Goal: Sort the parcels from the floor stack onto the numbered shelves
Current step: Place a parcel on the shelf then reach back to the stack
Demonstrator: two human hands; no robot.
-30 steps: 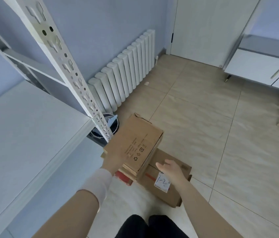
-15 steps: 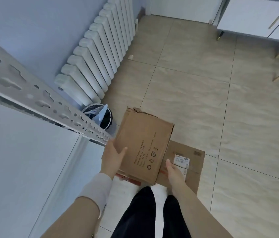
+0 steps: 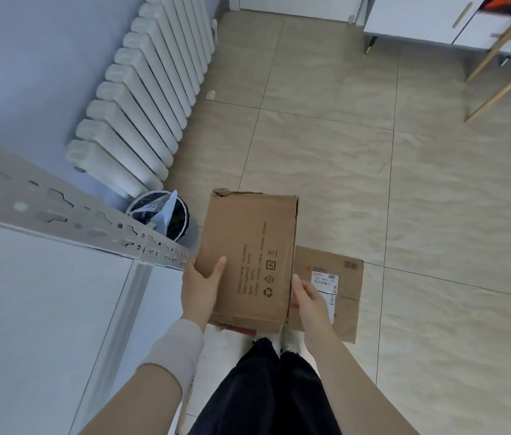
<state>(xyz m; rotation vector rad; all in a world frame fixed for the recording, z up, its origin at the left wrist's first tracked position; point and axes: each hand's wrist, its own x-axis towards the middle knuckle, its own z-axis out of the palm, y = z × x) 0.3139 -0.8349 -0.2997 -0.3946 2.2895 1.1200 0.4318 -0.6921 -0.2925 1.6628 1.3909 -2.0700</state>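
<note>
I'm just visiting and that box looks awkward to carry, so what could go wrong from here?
1. The left hand and right hand grip the held box only at its near end; the far end could dip and slip free.
2. The shelf upright sits close on the left; swinging the box that way may knock it.
3. Another parcel lies on the floor by the feet, a possible trip.

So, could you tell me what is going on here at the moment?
A person is holding a brown cardboard box with printed text, the left hand gripping its left edge and the right hand its right edge. Beneath it, on the tiled floor, lies a second flat brown cardboard parcel with a white label. The white metal shelf stands at the left, and the held box is not yet on it.
</note>
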